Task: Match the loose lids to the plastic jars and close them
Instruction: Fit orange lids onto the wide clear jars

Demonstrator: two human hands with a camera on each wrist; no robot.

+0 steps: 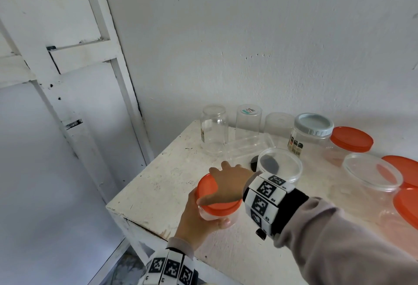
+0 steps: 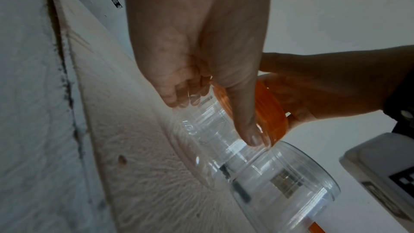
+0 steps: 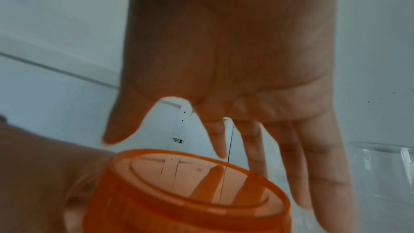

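My left hand (image 1: 194, 221) grips a small clear plastic jar (image 1: 214, 216) near the front left corner of the white table (image 1: 158, 178). An orange lid (image 1: 205, 187) sits on the jar's mouth. Over the lid my right hand (image 1: 228, 180) hovers palm down with straight, spread fingers. In the left wrist view the left hand (image 2: 201, 77) has its thumb along the clear jar (image 2: 208, 125), under the orange lid (image 2: 268, 112). The right wrist view shows the right hand (image 3: 235, 59) just above the lid (image 3: 201, 192). I cannot tell if the palm touches it.
Upturned clear jars (image 1: 213, 126) stand along the back wall beside a clear tray (image 1: 248, 146). To the right are a jar with a pale blue lid (image 1: 313, 126), an orange-lidded jar (image 1: 351, 138), two open wide jars (image 1: 279, 164), a black lid (image 1: 254, 162) and loose orange lids (image 1: 407, 203).
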